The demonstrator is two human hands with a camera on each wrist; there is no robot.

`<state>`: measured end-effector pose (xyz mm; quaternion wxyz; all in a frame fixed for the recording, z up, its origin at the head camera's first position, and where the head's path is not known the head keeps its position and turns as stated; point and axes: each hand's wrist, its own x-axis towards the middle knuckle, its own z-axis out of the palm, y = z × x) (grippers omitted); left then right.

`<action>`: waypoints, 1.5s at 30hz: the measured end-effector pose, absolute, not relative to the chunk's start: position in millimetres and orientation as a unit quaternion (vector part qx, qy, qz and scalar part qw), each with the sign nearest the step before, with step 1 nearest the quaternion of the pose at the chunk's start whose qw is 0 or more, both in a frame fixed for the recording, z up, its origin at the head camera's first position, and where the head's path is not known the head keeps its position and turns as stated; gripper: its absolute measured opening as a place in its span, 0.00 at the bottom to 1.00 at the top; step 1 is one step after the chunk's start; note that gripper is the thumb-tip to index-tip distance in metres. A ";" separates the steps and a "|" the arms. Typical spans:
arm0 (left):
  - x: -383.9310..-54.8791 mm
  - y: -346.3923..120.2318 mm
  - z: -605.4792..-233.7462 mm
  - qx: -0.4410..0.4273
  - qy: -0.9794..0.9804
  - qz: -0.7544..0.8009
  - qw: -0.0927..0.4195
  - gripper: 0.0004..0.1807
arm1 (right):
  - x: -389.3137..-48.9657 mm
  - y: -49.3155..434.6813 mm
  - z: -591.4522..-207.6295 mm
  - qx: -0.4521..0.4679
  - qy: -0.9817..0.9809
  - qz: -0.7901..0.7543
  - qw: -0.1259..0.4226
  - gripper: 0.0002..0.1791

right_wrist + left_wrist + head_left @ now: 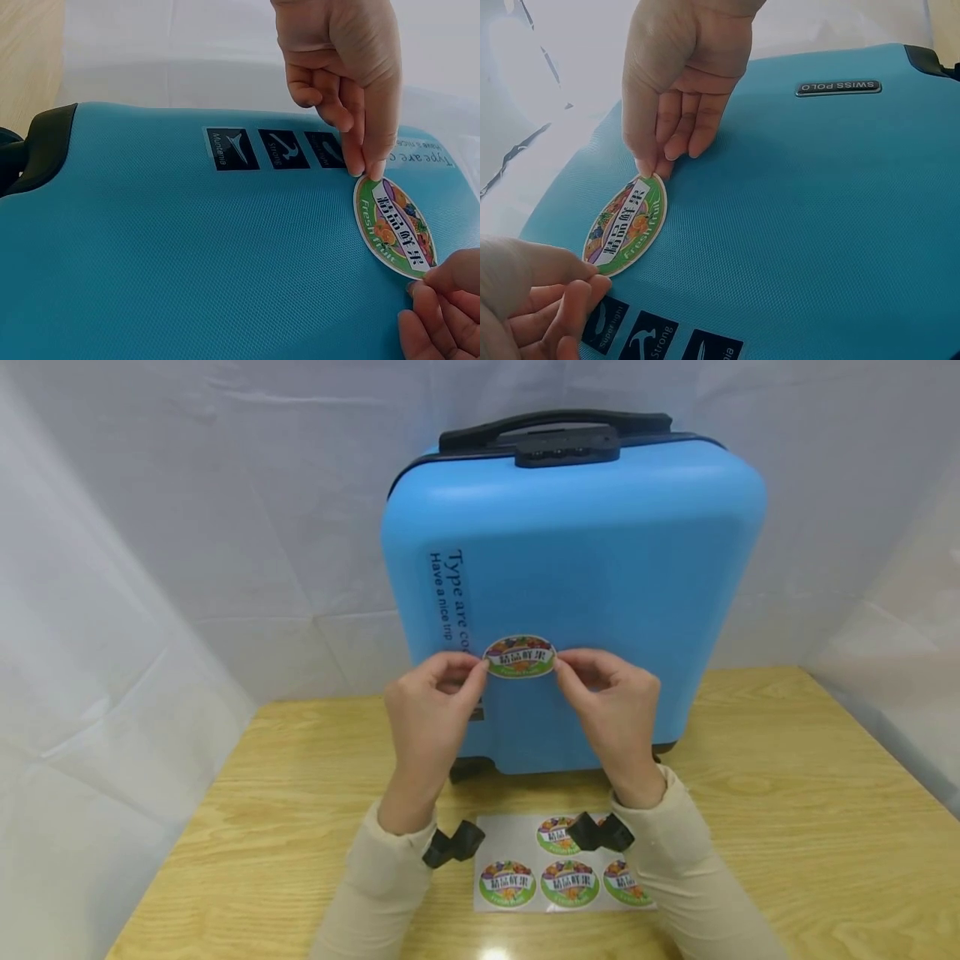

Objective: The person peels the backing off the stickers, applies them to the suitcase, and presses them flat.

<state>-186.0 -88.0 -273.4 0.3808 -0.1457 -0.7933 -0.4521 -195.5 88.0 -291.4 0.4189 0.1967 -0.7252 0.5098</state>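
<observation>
An oval fruit sticker, printed "Fresh Fruit", is held flat in front of a blue suitcase. My left hand pinches its left end between thumb and forefinger. The right end is pinched the same way by my right hand. In the left wrist view the sticker lies close over the suitcase's textured face, beside its black printed squares. The right wrist view has both thumbs at opposite ends of the sticker.
The suitcase stands upright on a wooden table, with its black handle on top. A sheet of fruit stickers lies on the table below my wrists, partly covered by the right sleeve. White sheeting hangs behind.
</observation>
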 end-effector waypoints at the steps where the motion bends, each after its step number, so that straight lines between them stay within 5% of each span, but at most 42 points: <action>1: -186.1 -88.0 -273.4 -0.146 -0.793 -0.454 0.381 0.08 | -195.4 87.9 -291.3 0.197 -0.724 0.511 0.419 0.05; 45: -193.0 -46.8 -262.4 -0.212 -0.778 -0.494 0.324 0.08 | -197.7 92.8 -289.6 0.197 -0.728 0.504 0.421 0.06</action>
